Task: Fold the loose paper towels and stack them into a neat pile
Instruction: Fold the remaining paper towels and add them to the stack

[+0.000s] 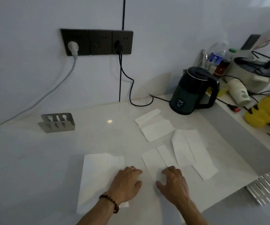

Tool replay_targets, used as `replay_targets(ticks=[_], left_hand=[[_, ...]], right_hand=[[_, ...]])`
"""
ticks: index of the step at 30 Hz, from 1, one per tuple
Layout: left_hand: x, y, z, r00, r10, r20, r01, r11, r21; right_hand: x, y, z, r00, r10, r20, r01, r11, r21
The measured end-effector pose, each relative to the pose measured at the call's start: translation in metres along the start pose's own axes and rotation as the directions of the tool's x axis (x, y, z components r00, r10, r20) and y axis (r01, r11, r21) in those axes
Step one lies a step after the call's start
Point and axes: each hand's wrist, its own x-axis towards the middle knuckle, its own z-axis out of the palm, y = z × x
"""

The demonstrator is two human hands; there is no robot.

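Note:
Several white paper towels lie loose on the pale counter point(66, 159). A large one point(97, 177) is spread at the near left, and my left hand point(126, 184) rests flat on its right edge. A second towel point(157, 159) with fold creases lies in the near middle, with my right hand point(173, 184) lying on its near end, fingers loosely bent. A third towel point(191, 151) is to the right, partly overlapping it. A fourth point(153, 125) lies farther back toward the kettle.
A dark electric kettle point(192, 91) stands at the back right with its black cord point(131, 88) running to the wall sockets point(97, 42). A metal cutlery holder point(57, 122) sits at the left. A rice cooker point(254, 73), bottles, a yellow plush toy point(265, 111) crowd the right.

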Motion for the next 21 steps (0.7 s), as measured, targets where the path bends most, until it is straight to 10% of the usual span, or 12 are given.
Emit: replay_targets(ticks=[9, 13, 17, 21], left_hand=[[0.022, 0.023, 0.014, 0.916, -0.401, -0.032, 0.303, 0.740, -0.601], [0.018, 0.031, 0.010, 0.945, -0.165, -0.282, 0.125, 0.980, -0.152], [0.026, 0.035, 0.000, 0.934, 0.206, -0.292, -0.124, 0.953, 0.277], [0.018, 0.045, -0.026, 0.957, -0.206, -0.206, 0.089, 0.880, -0.467]], right_hand=[[0.001, 0.005, 0.008, 0.985, -0.069, -0.158, 0.092, 0.985, 0.143], [0.002, 0.009, -0.014, 0.989, -0.145, -0.027, 0.145, 0.931, 0.335], [0.003, 0.001, -0.038, 0.972, -0.233, 0.017, 0.190, 0.829, 0.526], [0.011, 0.004, -0.049, 0.996, 0.047, 0.079, -0.092, 0.507, 0.857]])
